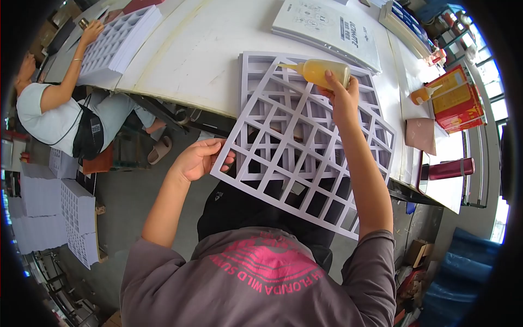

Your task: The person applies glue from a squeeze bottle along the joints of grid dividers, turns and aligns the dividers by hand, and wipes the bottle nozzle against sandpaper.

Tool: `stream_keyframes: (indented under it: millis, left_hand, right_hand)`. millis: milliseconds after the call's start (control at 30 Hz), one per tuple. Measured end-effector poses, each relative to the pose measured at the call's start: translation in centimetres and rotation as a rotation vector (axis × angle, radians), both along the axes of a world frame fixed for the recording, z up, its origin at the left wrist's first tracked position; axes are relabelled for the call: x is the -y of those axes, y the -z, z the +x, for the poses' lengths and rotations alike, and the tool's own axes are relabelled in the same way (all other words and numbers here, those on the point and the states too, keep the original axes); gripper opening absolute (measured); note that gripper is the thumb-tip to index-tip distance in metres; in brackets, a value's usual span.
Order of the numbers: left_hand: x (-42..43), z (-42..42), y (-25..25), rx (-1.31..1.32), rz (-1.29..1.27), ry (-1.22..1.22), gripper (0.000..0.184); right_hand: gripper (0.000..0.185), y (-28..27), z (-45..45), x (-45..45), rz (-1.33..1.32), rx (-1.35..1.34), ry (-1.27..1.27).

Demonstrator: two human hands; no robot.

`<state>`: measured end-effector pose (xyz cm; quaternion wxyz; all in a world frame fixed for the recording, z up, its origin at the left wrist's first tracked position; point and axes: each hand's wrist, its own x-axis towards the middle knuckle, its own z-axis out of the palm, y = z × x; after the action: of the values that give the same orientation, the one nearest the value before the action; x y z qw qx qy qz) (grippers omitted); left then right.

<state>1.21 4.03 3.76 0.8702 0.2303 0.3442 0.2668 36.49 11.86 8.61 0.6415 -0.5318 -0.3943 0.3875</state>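
Note:
My left hand (pixel 200 159) pinches the left edge of a white grid frame (pixel 260 189) made of crossing strips with open cells. The frame is tilted and reaches past the table's front edge over my lap. In my right hand (pixel 343 94) is a squeeze bottle (pixel 321 72) with yellowish liquid, lying nearly level. Its narrow nozzle points left, close to the frame's upper left corner; whether it touches cannot be made out. Beneath, another white grid frame (pixel 251 71) lies on the table.
A printed stack (pixel 327 32) lies at the back of the white table (pixel 185 60). To the right are a second bottle (pixel 424 95), a red box (pixel 460 101) and a dark red flask (pixel 451 169). At the left, another person (pixel 60 109) works beside stacked grids (pixel 117 46); more stacks (pixel 41 201) stand below.

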Motion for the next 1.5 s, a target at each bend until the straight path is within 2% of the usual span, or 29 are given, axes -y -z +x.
stream_keyframes:
  millis: [167,200,300,500,633,767,867,900,933,1033,1067,1100,1167,1267,1433,1500]
  left_hand:
    - [0.3,-0.5,0.5,0.056,0.017,0.012,0.033]
    - [0.2,-0.6,0.9,0.076,0.013,0.015,0.034]
    - [0.0,-0.9,1.6,0.102,-0.006,0.020,0.036]
    - [0.2,-0.8,2.3,0.134,-0.001,-0.003,0.034]
    - [0.3,-0.8,2.0,0.122,0.007,0.009,0.037]
    - [0.2,-0.9,2.1,0.115,0.018,0.002,0.037]
    - [-0.3,-1.2,3.1,0.202,0.012,-0.090,0.037]
    - [-0.7,-1.2,3.3,0.242,0.008,-0.137,0.037]
    - [-1.0,-1.1,3.4,0.429,-0.093,-0.221,0.036]
    - [-0.9,-0.4,4.7,0.402,-0.301,-0.474,0.036]
    - [-0.5,-0.3,6.8,0.346,-0.271,-0.488,0.038]
    - [0.1,-0.1,6.8,0.373,-0.242,-0.430,0.038]
    - [1.7,0.0,6.7,0.418,-0.190,-0.318,0.039]
    - [3.3,-0.2,8.0,0.437,-0.165,-0.317,0.043]
    - [4.3,0.1,6.8,0.524,-0.103,-0.287,0.041]
    - [4.4,-0.3,6.9,0.519,-0.096,-0.268,0.039]
  right_hand:
    - [0.059,0.4,0.1,-0.4,-0.039,-0.015,-0.038]
    - [0.052,0.2,0.1,0.1,-0.075,0.010,-0.048]
    - [0.056,-0.7,-1.1,2.9,-0.126,-0.034,-0.153]
    - [0.050,-2.0,-4.9,9.4,-0.252,-0.073,-0.315]
    - [0.052,-2.1,-7.5,13.4,-0.327,-0.118,-0.409]
    - [0.058,-2.1,-8.8,16.2,-0.383,-0.041,-0.572]
    - [0.056,-3.2,-7.1,15.4,-0.501,-0.413,-0.582]
    - [0.055,-3.3,-5.6,14.9,-0.517,-0.453,-0.556]
    - [0.053,-3.1,-4.1,14.0,-0.420,-0.413,-0.475]
    - [0.046,-2.0,0.3,10.6,-0.140,-0.237,-0.108]
    - [0.045,-1.5,2.1,9.5,-0.101,-0.202,-0.036]
    - [0.045,-1.1,3.7,8.3,-0.064,-0.167,0.032]
    - [0.043,-0.7,5.9,6.3,-0.049,-0.132,0.078]
    - [0.043,-0.6,6.6,4.6,-0.073,-0.076,0.131]
    - [0.042,0.0,6.7,4.1,-0.087,0.034,0.178]
    - [0.046,-0.2,6.1,5.5,-0.099,-0.003,0.100]
